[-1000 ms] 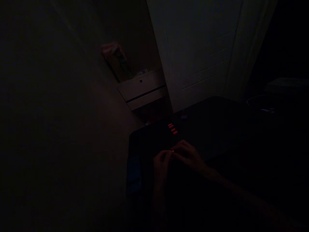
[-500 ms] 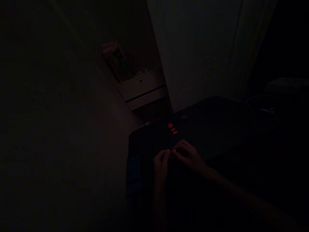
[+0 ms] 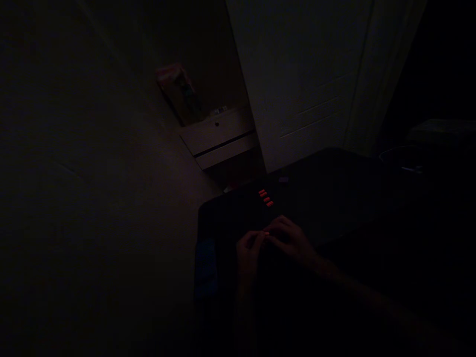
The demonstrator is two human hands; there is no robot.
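Note:
The view is very dark. My left hand (image 3: 249, 249) and my right hand (image 3: 290, 238) meet over the dark table (image 3: 230, 213), fingertips pinched together. Between them shows a small bright red-orange piece (image 3: 267, 233); its kind is too small and dim to make out. Both hands appear closed on it, the left from one side, the right from the other. Just beyond my fingers, several short red-orange pieces (image 3: 267, 199) lie in a slanting row on the table.
A flat blue object (image 3: 206, 267) lies at the table's left edge. Toward the back is a small purplish item (image 3: 283, 179). Behind the table stand a pale drawer unit (image 3: 223, 136), with a reddish package (image 3: 180, 94) on top, and a white door (image 3: 308, 84). A wall (image 3: 92, 198) rises at left.
My left fingertips have shifted slightly right, closer to the right hand's. The small red-orange piece shows a little differently between the fingers. The row of pieces stays put.

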